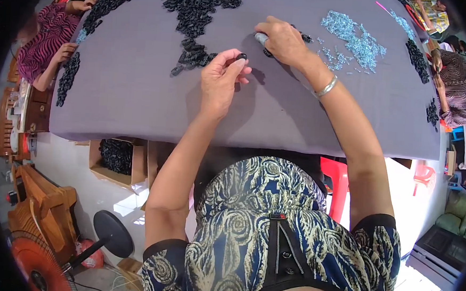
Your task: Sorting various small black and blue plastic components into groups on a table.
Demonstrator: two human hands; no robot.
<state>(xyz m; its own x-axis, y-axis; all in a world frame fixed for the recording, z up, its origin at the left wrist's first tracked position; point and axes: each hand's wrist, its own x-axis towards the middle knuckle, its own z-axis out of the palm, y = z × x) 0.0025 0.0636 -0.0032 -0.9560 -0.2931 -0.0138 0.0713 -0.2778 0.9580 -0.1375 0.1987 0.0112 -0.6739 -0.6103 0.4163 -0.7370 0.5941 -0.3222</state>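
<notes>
My left hand (221, 81) is closed, pinching a small black plastic piece (241, 56) between thumb and fingertips above the grey cloth. To its right, my right hand (284, 42) reaches down to the table with curled fingers and a pale wrap (261, 38) round one digit. Its fingertips are mostly hidden, so what they grip does not show. A few black pieces (304, 37) lie right beside that hand. Near my left hand a trail of black pieces (195, 55) runs up to a large black heap (207, 2).
Clear bluish small parts (351, 38) are spread at the table's right. Black pieces (108, 4) line the left edge, where one person (50, 33) works; another person (461, 79) sits at the right. Below stand a carton of black pieces (116, 157) and a red chair (336, 186).
</notes>
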